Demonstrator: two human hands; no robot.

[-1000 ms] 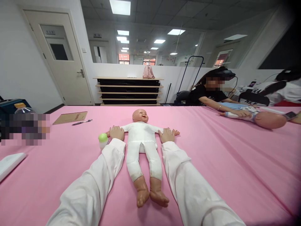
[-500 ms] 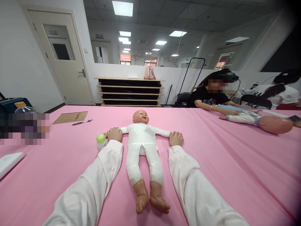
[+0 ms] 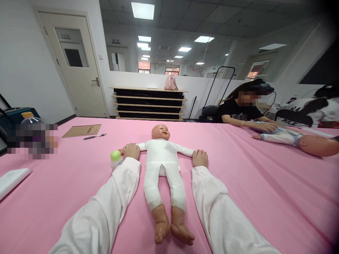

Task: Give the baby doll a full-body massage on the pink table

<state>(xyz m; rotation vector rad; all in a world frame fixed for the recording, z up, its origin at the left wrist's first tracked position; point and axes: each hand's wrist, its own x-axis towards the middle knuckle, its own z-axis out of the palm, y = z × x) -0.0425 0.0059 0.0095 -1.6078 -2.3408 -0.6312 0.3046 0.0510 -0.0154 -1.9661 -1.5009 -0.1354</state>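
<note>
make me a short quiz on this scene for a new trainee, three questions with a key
1. Multiple choice: which of the camera wearer's hands is nearer the green-capped bottle?
A) the right hand
B) the left hand
2. True or false: the white doll lies on its back with its arms spread.
3. Fill in the blank: the thing lying beside the notebook on the pink cloth is a ____.

Key: 1. B; 2. true; 3. pen
</note>
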